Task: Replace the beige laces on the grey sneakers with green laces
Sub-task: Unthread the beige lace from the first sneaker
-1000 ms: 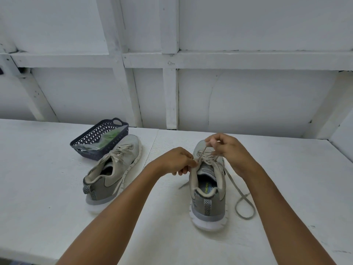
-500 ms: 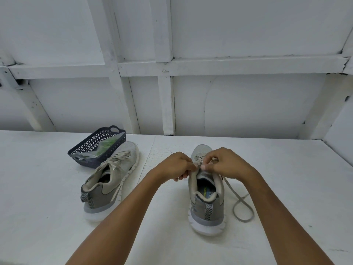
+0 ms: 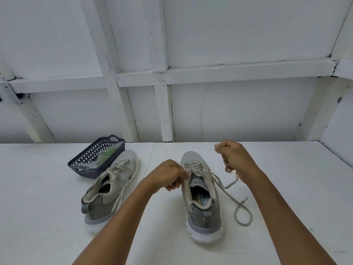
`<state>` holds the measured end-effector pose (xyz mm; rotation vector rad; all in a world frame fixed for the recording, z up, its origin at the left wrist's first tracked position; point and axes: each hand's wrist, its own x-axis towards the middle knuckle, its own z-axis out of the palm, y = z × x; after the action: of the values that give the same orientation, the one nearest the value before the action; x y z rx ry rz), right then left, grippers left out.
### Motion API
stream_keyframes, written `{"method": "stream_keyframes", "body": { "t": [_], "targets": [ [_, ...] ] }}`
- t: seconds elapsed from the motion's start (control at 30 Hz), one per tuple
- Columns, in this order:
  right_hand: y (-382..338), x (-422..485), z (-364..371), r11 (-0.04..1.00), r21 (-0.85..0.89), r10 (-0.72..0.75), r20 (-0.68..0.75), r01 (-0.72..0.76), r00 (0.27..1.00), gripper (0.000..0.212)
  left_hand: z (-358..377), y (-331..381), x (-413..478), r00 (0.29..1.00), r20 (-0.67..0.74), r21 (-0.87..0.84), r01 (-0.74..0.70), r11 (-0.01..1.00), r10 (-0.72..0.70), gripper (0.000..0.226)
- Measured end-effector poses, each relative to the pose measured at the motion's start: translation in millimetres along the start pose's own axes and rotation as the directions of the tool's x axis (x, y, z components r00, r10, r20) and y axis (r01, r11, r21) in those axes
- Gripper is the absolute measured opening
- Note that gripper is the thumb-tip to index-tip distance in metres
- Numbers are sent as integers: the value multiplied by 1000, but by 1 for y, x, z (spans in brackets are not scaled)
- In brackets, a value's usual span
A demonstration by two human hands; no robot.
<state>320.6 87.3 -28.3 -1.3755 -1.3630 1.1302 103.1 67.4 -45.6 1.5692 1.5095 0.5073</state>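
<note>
Pinching the eyelet edge of the near grey sneaker [image 3: 202, 203], the left hand [image 3: 168, 175] holds it on the white table [image 3: 38, 188]. Right hand [image 3: 236, 157], raised beside the toe, grips the loosened beige lace [image 3: 226, 187]. Second sneaker [image 3: 112, 184], fully laced, touches a dark basket [image 3: 89, 159] containing green laces [image 3: 108, 153].

You face a white painted tabletop [image 3: 38, 188], with a thin seam [image 3: 150, 159] running away from you near its middle. Toward the far left of it sits 1 dark blue plastic basket [image 3: 91, 155] with lattice walls and a loop handle at its far end. Behind it stands a white wall [image 3: 238, 35], crossed by 1 horizontal beam [image 3: 229, 72] and an upright post [image 3: 164, 111] that reaches down to the tabletop's far edge.
</note>
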Motion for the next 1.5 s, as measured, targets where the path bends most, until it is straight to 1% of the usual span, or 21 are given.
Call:
{"method": "stream_keyframes", "body": {
  "t": [0.07, 0.13, 0.2, 0.27, 0.33, 0.43, 0.53, 0.67, 0.73, 0.83, 0.9, 0.93, 1.0, 1.07, 1.13, 1.2, 1.23, 1.3, 1.37, 1.43, 1.5],
  "targets": [
    [3, -3, -4, 945, -326, -9, 25, 17, 1000, 27, 0, 2, 1, 1000, 4, 79, -3, 997, 3, 28],
    [4, -8, -4, 850, -526, 48, 119, 22, 992, 37, 0, 6, 3, 999, -16, 230, -34, 973, 39, 28],
    [4, -12, -1, 827, -561, 96, 193, 29, 977, 46, 4, 12, 6, 980, -105, 415, -114, 903, 172, 25],
    [5, -12, 4, 769, -631, 51, 219, 102, 974, 47, 9, 20, 7, 919, -166, 546, -215, 810, 357, 17],
    [4, -12, 9, 717, -676, -4, 239, 170, 971, 37, 16, 23, 9, 870, -120, 642, -299, 706, 478, 20],
    [6, -13, 12, 759, -633, -3, 233, 154, 972, 22, 25, 20, 15, 856, -35, 743, -323, 586, 517, 26],
    [9, -13, 10, 809, -581, 46, 212, 88, 976, 24, 29, 15, 18, 827, -53, 792, -306, 527, 560, 26],
    [14, -11, 9, 856, -515, 73, 207, 45, 976, 21, 33, 11, 22, 794, -69, 797, -320, 511, 604, 23],
    [13, -11, 9, 859, -511, 85, 211, 36, 974, 21, 35, 10, 23, 752, -111, 762, -356, 541, 650, 19],
    [11, -8, 10, 850, -527, 113, 208, 14, 971, 19, 30, 6, 23, 657, -338, 714, -288, 638, 674, 16],
    [9, -5, 11, 849, -529, 138, 212, -6, 968, 18, 25, 2, 24, 603, -488, 656, -224, 721, 631, 12],
    [9, -4, 11, 848, -530, 152, 218, -14, 964, 18, 22, 0, 25, 615, -516, 624, -207, 754, 596, 9],
    [8, -1, 13, 844, -536, 175, 235, -23, 956, 20, 18, -1, 25, 706, -477, 519, -253, 816, 523, 7],
    [5, 2, 15, 838, -545, 195, 254, -26, 947, 22, 15, 2, 22, 791, -340, 437, -346, 831, 508, 32],
    [3, 6, 17, 834, -551, 215, 270, -33, 939, 21, 15, 7, 21, 843, -157, 509, -376, 774, 514, 44],
    [2, 9, 18, 829, -557, 241, 285, -44, 928, 17, 16, 8, 24, 866, -62, 601, -365, 711, 497, 32],
    [1, 10, 18, 828, -559, 251, 292, -48, 923, 14, 16, 9, 26, 877, -51, 608, -352, 712, 478, 27],
    [0, 13, 16, 827, -558, 276, 305, -64, 912, 11, 16, 11, 29, 901, -50, 564, -330, 757, 431, 33],
    [-2, 14, 15, 829, -554, 306, 327, -81, 894, 9, 16, 12, 33, 918, -4, 553, -328, 766, 396, 37],
    [-2, 15, 11, 825, -557, 332, 346, -93, 877, 10, 18, 15, 36, 917, 57, 585, -351, 731, 395, 25],
    [-2, 16, 9, 824, -558, 351, 358, -103, 865, 11, 18, 16, 38, 905, 33, 487, -384, 784, 424, 9]
  ]
}}
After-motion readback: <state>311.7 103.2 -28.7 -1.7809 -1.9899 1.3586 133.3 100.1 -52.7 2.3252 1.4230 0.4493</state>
